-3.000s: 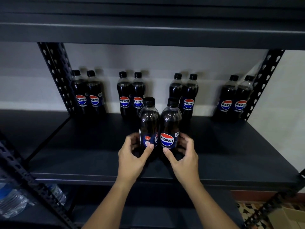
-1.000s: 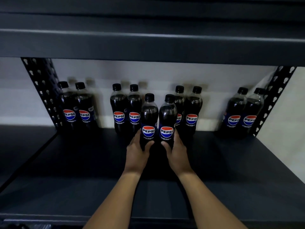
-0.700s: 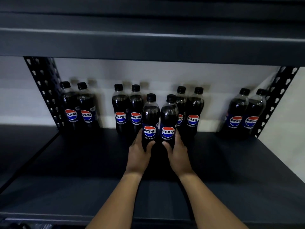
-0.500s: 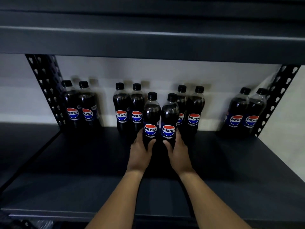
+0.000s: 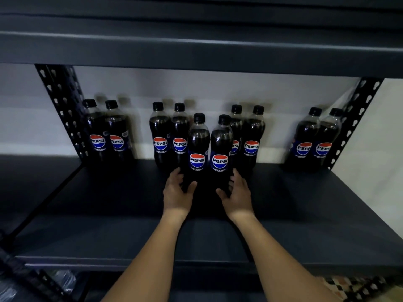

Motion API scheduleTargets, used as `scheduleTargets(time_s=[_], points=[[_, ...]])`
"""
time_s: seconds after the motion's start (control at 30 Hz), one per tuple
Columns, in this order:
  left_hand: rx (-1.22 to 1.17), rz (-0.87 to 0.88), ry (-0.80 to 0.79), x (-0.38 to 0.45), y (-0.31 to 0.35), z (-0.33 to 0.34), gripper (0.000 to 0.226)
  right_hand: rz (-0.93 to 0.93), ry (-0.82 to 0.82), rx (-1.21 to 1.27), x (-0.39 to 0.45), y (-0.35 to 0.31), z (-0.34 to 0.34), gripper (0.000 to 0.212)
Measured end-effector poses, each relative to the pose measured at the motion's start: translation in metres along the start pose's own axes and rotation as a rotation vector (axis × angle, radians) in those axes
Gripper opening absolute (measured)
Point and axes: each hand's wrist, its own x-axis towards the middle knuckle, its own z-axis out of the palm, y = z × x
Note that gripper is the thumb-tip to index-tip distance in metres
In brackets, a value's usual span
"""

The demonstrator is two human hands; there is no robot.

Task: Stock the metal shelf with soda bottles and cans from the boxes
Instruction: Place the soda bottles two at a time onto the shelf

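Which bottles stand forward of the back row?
The two middle bottles, side by side between the left hand and right hand; the other eight stand against the wall.

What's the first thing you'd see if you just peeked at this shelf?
Two Pepsi bottles stand front and centre on the dark metal shelf, with the left hand and right hand cupped around their bases. Behind them, four more pairs of Pepsi bottles line the white wall.

left hand (image 5: 177,194): bare, no rings, no glove
right hand (image 5: 237,194): same
forearms: bare, no sleeves showing
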Motion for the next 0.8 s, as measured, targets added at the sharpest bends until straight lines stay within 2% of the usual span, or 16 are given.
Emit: scheduleTargets(time_s=[0.07, 0.17, 0.33, 0.43, 0.6, 0.73, 0.8], points=[[0.016, -0.023, -0.017, -0.021, 0.005, -0.008, 0.049, 0.014, 0.015, -0.017, -0.02, -0.001, -0.006, 0.062], [0.059, 0.031, -0.1, -0.07, 0.018, -0.023, 0.03, -0.04, 0.016, -0.038, -0.06, -0.004, -0.022, 0.036], [-0.04, 0.094, -0.166, -0.165, 0.036, -0.049, 0.021, -0.055, -0.086, 0.122, -0.144, -0.022, -0.049, 0.021], [-0.124, 0.108, -0.148, -0.212, 0.013, -0.06, 0.022, -0.144, -0.167, 0.217, -0.192, -0.016, -0.051, 0.019], [-0.098, -0.045, -0.115, -0.265, -0.097, -0.05, 0.027, -0.1, -0.31, 0.228, -0.246, 0.058, -0.013, 0.02], [-0.017, -0.244, -0.155, -0.307, -0.235, -0.029, 0.03, 0.038, -0.428, 0.15, -0.28, 0.167, 0.049, 0.028], [0.027, -0.332, -0.165, -0.333, -0.31, -0.017, 0.039, 0.079, -0.494, 0.091, -0.298, 0.229, 0.086, 0.032]])
